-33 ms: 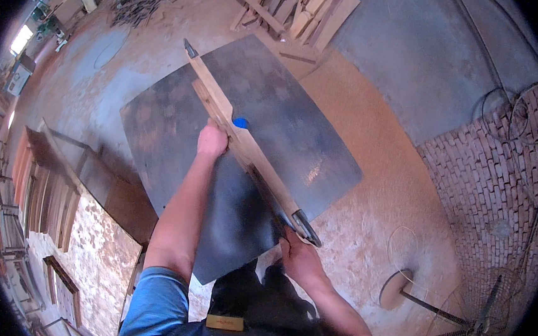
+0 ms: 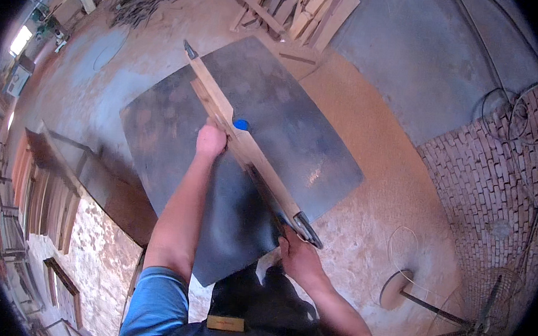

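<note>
Person stands at a big dark metal table (image 2: 285, 125), working a long pale wooden strip (image 2: 245, 144) that runs diagonally across the top — far end up near the back corner, near end at the table's front edge by the body. A second, shorter strip sits tight against its left side at the far half; looks like the two are being held together, can't tell if joined. Left hand (image 2: 211, 141) is pressed down on the strip around mid-length, fingers curled over the edge, so closed onto the wood rather than flat. Right hand (image 2: 297, 255) is at the near end, wrapped around a dark metal clamp (image 2: 305, 229) or handle fixed there — fingers closed on it, exact grip hidden under the wood. A similar dark metal fitting (image 2: 190, 49) shows at the far tip. Small blue object (image 2: 241, 125) lies on the table just beside the strip, right of the left hand. Progress, my read: strip is laid out and clamped at both ends, hands set — no sign in view of cutting, planing or marking done yet. Sawdust floor (image 2: 378, 151), timber offcuts (image 2: 294, 9) stacked beyond the table, brick wall (image 2: 495, 179) to the right.
</note>
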The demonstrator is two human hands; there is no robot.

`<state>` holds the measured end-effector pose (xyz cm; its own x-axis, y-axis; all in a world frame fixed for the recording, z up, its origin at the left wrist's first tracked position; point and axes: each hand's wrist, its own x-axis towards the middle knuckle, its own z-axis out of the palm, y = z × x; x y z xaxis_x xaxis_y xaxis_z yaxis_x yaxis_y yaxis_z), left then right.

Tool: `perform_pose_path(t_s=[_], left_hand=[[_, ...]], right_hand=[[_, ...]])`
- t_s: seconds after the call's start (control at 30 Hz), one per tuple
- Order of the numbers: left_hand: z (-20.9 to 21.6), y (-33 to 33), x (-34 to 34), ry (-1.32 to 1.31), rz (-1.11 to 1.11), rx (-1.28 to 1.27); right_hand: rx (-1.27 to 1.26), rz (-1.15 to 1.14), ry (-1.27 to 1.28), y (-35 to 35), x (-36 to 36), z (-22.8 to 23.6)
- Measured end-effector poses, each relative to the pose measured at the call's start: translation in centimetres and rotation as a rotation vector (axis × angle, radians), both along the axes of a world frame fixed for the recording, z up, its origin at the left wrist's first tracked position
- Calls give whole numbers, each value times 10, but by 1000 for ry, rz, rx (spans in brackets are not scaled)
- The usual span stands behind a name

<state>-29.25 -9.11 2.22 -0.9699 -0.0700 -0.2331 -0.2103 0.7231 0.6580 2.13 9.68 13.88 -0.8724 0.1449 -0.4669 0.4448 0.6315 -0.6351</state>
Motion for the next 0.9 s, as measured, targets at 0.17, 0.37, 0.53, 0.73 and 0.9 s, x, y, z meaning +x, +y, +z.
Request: perform_pose_path(t_s=[0.17,0.37,0.53,0.73,0.9], left_hand=[[19,-6,-29,35,-25,-112],[5,-34,-86,2,-15,-63],[42,-29,-109,-154,44,77],[2,-57,-151,-222,-52,114],[19,-79,-121,-315,-5,367]], right_hand=[[27,-22,-51,-18,-37,-4],[48,1,-44,-46,-87,11],[142,71,204,-59,-124,-27],[134,182,1,-75,-134,-12],[62,135,-121,-85,-50,5]])
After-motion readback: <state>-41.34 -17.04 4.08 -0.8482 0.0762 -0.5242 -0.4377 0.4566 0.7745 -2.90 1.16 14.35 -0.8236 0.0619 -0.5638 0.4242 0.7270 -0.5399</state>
